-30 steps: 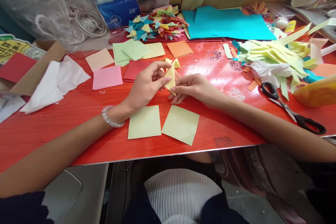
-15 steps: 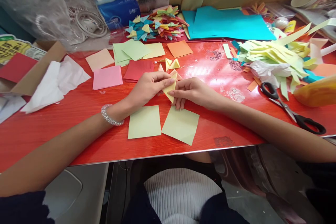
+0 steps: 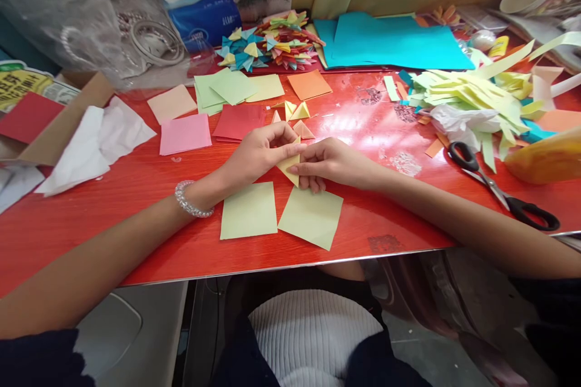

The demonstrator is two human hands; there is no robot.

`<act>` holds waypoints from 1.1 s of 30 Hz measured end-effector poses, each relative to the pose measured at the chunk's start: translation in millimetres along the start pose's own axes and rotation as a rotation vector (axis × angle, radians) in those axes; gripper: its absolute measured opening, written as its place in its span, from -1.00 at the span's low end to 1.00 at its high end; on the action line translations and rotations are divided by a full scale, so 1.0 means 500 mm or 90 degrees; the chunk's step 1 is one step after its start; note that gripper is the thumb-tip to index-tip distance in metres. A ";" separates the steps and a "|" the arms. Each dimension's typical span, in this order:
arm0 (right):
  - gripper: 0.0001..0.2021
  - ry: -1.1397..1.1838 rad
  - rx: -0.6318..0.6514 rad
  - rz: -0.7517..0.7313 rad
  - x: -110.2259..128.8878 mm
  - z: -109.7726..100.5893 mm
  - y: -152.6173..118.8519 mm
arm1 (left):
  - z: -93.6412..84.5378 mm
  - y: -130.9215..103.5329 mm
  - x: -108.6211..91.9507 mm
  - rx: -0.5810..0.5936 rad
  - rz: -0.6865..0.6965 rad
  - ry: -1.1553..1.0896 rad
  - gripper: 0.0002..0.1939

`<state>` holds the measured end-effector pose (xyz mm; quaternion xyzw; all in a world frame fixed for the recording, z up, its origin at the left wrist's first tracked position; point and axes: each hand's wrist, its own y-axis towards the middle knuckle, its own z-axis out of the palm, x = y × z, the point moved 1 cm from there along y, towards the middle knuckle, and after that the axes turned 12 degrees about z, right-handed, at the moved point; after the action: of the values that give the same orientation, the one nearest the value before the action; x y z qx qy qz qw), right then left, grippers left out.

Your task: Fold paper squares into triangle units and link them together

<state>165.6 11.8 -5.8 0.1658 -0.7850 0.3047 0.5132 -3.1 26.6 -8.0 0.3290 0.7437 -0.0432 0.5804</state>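
Between my two hands is a small yellow folded paper (image 3: 291, 168), a triangle with one corner pointing down. My left hand (image 3: 261, 154) pinches its upper part between thumb and fingers. My right hand (image 3: 329, 163) grips its right edge, thumb in front and the other fingers curled beneath. Just below lie two pale yellow-green paper squares, a left one (image 3: 249, 210) and a tilted right one (image 3: 312, 217). Beyond my hands sit small folded yellow pieces (image 3: 299, 111) and a folded peach piece (image 3: 302, 130). A stack of red paper squares (image 3: 239, 121) lies beside my left hand.
Pink squares (image 3: 185, 133), an orange square (image 3: 310, 84) and green squares (image 3: 231, 87) lie farther back. Black-handled scissors (image 3: 492, 184) rest right, near paper strips (image 3: 467, 94). Folded paper pieces (image 3: 290, 39) are heaped behind, beside turquoise sheets (image 3: 390, 42). Crumpled tissue (image 3: 97, 139) lies left.
Both hands have come slightly nearer the table's front edge with the folded yellow paper, uncovering more of the peach piece behind. The loose squares have stayed put.
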 end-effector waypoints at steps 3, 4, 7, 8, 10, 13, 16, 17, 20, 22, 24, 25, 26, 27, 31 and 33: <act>-0.71 -0.034 0.004 -0.011 -0.003 0.001 -0.001 | -0.002 0.001 -0.007 -0.011 -0.008 0.010 -0.80; -0.71 -0.043 0.008 -0.013 -0.003 0.001 -0.001 | -0.002 0.002 -0.010 -0.018 -0.016 0.016 -0.78; -0.71 -0.062 0.017 -0.011 -0.003 -0.001 -0.001 | -0.002 0.003 -0.015 -0.031 -0.028 0.027 -0.71; -0.71 -0.061 0.020 -0.009 -0.003 -0.001 -0.001 | -0.002 0.002 -0.016 -0.036 -0.025 0.027 -0.70; -0.72 -0.046 0.027 -0.005 -0.002 -0.002 -0.001 | -0.002 0.002 -0.015 -0.052 -0.016 0.024 -0.68; -0.71 0.014 0.010 0.002 -0.001 -0.004 0.002 | -0.003 0.003 -0.011 -0.075 -0.017 0.015 -0.69; -0.73 0.118 -0.044 0.007 -0.003 -0.004 0.007 | -0.003 0.004 -0.007 -0.063 -0.047 -0.006 -0.71; -0.74 0.142 -0.055 0.011 -0.003 -0.004 0.008 | -0.003 0.005 -0.007 -0.058 -0.057 -0.012 -0.71; -0.73 0.158 -0.041 0.031 -0.004 -0.004 0.011 | -0.002 0.005 -0.009 -0.068 -0.078 -0.027 -0.70; -0.74 0.164 -0.027 0.030 -0.005 -0.005 0.011 | -0.002 0.005 -0.011 -0.079 -0.090 -0.058 -0.70; -0.76 0.187 -0.025 0.017 -0.007 -0.008 0.012 | -0.002 0.005 -0.012 -0.080 -0.094 -0.113 -0.71; -0.77 0.199 -0.028 0.011 -0.008 -0.009 0.012 | -0.003 0.005 -0.011 -0.082 -0.090 -0.138 -0.73; -0.77 0.210 -0.031 0.008 -0.009 -0.009 0.012 | -0.004 0.004 -0.010 -0.086 -0.081 -0.154 -0.74; -0.77 0.217 -0.033 0.008 -0.010 -0.009 0.012 | -0.005 0.004 -0.009 -0.091 -0.071 -0.158 -0.74; -0.78 0.237 -0.051 0.009 -0.013 -0.004 0.012 | -0.007 0.003 -0.004 -0.102 -0.056 -0.126 -0.73; -0.78 0.248 -0.061 0.000 -0.014 -0.003 0.011 | -0.007 0.003 -0.003 -0.096 -0.067 -0.127 -0.74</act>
<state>166.7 16.7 -13.5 0.0792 -0.6843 0.2934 0.6628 -4.9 28.7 -4.9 0.2389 0.6996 -0.0501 0.6715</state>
